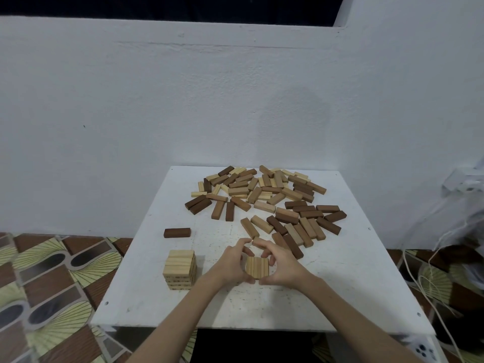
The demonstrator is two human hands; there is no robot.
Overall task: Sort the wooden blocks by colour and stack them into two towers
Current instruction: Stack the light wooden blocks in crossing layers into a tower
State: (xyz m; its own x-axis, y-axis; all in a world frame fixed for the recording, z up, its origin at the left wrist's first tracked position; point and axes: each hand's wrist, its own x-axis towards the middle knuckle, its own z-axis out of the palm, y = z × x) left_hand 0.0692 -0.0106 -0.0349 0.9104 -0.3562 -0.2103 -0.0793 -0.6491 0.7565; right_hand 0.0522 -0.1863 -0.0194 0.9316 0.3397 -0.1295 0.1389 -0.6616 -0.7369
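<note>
Two hands (258, 265), three pale blocks (257, 267)

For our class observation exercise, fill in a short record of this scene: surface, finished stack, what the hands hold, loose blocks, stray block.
surface: white table
finished stack: light tower, near left of the table
hands: left hand and right hand grip a row of light blocks from both sides
loose blocks: mixed pile of light and dark pieces at the far side
stray block: one dark block lying apart, left of the pile
</note>
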